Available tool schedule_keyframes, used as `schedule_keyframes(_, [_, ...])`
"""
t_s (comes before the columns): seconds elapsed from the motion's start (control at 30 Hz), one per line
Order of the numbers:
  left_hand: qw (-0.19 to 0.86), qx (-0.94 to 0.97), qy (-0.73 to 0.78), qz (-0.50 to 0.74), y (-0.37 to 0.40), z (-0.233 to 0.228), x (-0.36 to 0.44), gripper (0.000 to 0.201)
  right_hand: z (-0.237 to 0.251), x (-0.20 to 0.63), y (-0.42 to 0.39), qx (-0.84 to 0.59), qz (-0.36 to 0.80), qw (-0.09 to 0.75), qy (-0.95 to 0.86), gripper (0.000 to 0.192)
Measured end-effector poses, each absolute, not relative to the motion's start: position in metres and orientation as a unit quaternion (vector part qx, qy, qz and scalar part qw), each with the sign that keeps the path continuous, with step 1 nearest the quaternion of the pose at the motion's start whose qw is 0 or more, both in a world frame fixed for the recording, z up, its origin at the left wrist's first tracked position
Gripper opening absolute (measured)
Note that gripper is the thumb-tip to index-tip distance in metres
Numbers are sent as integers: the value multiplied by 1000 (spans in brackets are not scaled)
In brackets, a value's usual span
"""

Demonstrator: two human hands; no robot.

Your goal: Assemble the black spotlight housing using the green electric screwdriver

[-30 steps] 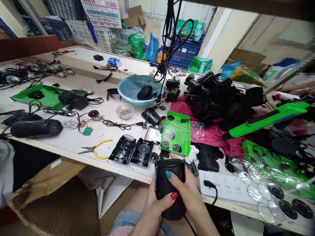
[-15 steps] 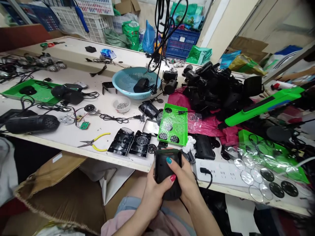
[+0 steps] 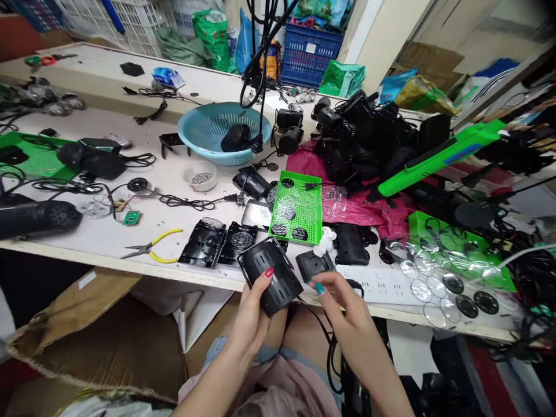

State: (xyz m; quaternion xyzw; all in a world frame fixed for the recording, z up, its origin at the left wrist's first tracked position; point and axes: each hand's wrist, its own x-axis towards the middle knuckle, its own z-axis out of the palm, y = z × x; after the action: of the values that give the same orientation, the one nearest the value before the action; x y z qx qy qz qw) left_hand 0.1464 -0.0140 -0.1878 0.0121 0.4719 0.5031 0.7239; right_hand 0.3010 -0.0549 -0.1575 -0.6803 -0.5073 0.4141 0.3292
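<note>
Single head-worn view, looking forward and down over the bench from its near edge. Hands close at 6 o'clock; crates far off at 11 o'clock.

the left hand holds a housing at the table edge, left of the right hand. pliers lie further left; a tray sits behind, a basket beyond it.
</note>
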Motion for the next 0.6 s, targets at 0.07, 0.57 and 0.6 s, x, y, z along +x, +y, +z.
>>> schedule_keyframes(0.07, [716,-9,470,516,-12,-185,146,53,-155,297,-69,-688,341,287,-572,20])
schedule_keyframes(0.57, [737,-12,438,515,-20,-182,145,61,-171,288,-75,-632,402,251,-614,39])
schedule_keyframes(0.6, [736,-9,440,514,-21,-183,145,64,-172,289,-75,-624,429,264,-598,41])
